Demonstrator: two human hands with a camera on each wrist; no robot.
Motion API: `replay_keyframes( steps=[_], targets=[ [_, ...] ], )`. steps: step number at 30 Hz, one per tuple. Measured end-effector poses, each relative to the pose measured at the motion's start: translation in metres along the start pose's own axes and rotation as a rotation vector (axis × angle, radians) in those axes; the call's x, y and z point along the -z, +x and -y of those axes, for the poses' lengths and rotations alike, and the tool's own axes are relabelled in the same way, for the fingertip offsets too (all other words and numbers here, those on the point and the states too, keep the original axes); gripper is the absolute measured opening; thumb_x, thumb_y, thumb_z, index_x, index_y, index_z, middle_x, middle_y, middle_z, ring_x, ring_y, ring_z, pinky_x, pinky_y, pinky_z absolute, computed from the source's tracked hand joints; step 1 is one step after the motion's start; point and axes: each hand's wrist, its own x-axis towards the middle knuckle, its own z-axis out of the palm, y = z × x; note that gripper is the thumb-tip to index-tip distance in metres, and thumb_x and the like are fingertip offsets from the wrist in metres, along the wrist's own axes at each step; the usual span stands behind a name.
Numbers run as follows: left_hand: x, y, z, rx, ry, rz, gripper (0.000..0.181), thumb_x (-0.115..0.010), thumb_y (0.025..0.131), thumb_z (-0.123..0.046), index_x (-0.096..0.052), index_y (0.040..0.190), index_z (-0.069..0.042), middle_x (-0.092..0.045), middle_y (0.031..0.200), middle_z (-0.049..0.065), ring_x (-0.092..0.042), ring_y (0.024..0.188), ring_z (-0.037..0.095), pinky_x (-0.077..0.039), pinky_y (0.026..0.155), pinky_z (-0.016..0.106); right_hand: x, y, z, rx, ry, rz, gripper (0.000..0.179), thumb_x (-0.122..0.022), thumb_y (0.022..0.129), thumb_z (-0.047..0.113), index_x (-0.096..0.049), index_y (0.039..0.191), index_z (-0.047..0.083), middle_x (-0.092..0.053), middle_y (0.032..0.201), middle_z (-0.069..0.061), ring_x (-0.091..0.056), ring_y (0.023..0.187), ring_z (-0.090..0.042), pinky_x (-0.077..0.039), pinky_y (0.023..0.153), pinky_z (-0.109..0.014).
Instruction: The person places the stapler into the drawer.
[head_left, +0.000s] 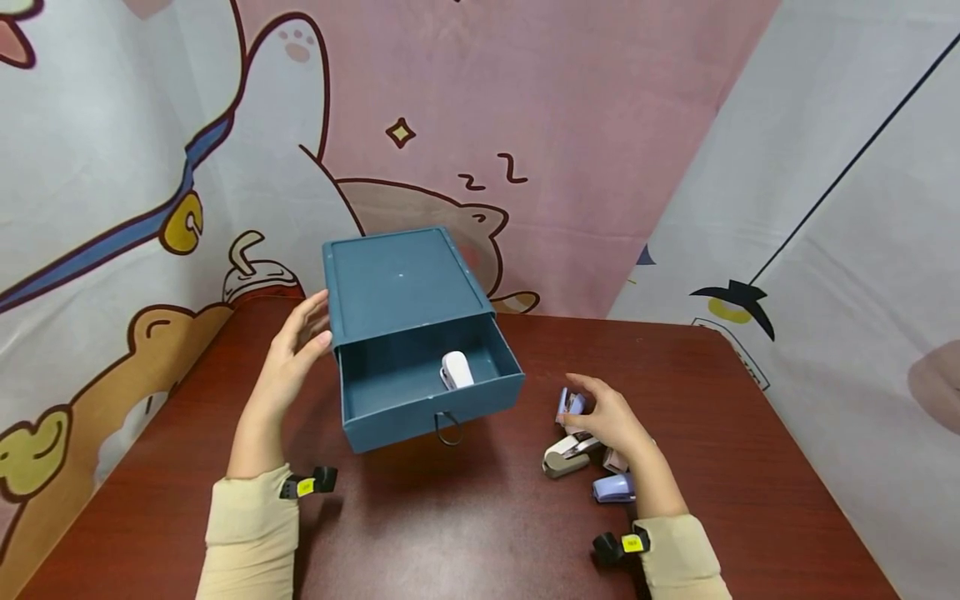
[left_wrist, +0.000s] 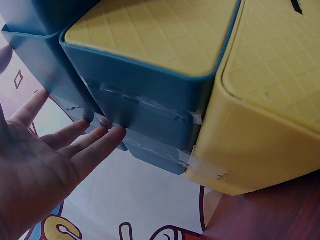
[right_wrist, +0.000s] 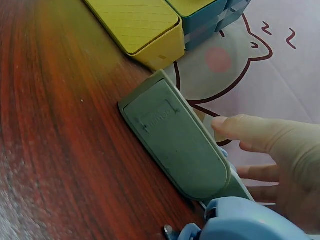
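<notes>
A blue drawer box [head_left: 405,283] has its drawer [head_left: 427,417] pulled out toward me, with a white stapler [head_left: 456,371] lying inside. My left hand [head_left: 288,354] is at the box's left side; in the left wrist view its fingertips [left_wrist: 117,132] meet the blue side. On the right, my right hand [head_left: 611,421] reaches over a group of staplers, thumb and forefinger spread around a purple stapler [head_left: 572,403]. Nearer me lie a grey-green and white stapler [head_left: 566,456], a pinkish one [head_left: 615,461] partly hidden by the hand, and a light purple-blue stapler [head_left: 613,488].
In the left wrist view, yellow blocks [left_wrist: 275,125] and clear tape [left_wrist: 150,107] show around the blue box. The brown table [head_left: 450,533] runs back to a cartoon-printed cloth [head_left: 585,150]. A wire handle [head_left: 448,429] hangs on the drawer front.
</notes>
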Motion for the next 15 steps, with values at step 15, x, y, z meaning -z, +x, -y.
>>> replay_keyframes(
  steps=[15],
  targets=[
    [0.000, 0.001, 0.003, -0.002, 0.006, 0.003, 0.052, -0.045, 0.092, -0.006, -0.029, 0.141, -0.011, -0.033, 0.137, 0.016, -0.034, 0.123, 0.035, -0.039, 0.086, 0.021, -0.006, 0.003, 0.003, -0.012, -0.178, 0.021, 0.071, -0.078, 0.066, 0.025, -0.049, 0.128, 0.008, -0.053, 0.121, -0.011, -0.052, 0.100, -0.026, -0.040, 0.081, -0.045]
  ],
)
